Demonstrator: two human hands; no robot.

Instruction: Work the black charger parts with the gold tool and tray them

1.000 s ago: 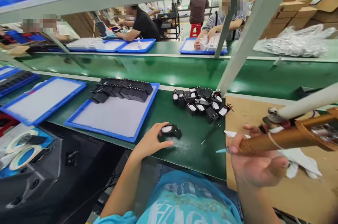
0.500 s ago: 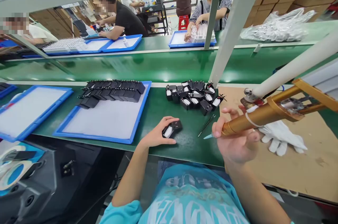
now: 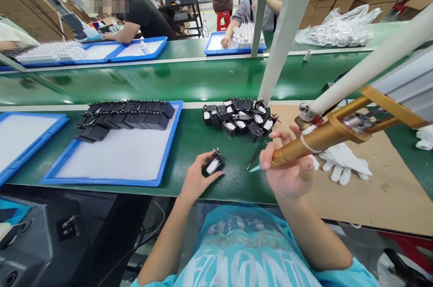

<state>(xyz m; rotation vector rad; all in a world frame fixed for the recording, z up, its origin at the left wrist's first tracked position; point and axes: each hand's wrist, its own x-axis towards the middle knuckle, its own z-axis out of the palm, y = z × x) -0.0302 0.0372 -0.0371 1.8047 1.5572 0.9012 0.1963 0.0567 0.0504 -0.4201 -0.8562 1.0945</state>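
My left hand (image 3: 196, 181) grips a black plug adapter (image 3: 214, 167) between thumb and fingers, low over the green bench. The adapter's open side faces up, with a white insert inside and its prongs at the far end. My right hand (image 3: 287, 181) is wrapped round a gold-coloured glue dispenser (image 3: 301, 146) with a pale blue nozzle (image 3: 255, 168). The nozzle points left at the adapter, apart from it. Dark tweezers (image 3: 257, 155) lie between my hands. Beyond them is a pile of similar adapters (image 3: 241, 118), several showing white inserts.
At left a blue-rimmed tray (image 3: 125, 160) bears rows of black adapters (image 3: 128, 115); another tray (image 3: 27, 142) stands farther left. White gloves (image 3: 345, 163) lie on cardboard (image 3: 375, 192) at right. A slanting white post (image 3: 284, 30) rises behind the pile. Co-workers sit across the bench.
My left hand has turned the adapter, so its prongs now point away from me and the white insert shows more fully. My view has shifted slightly; the dispenser remains in my right hand.
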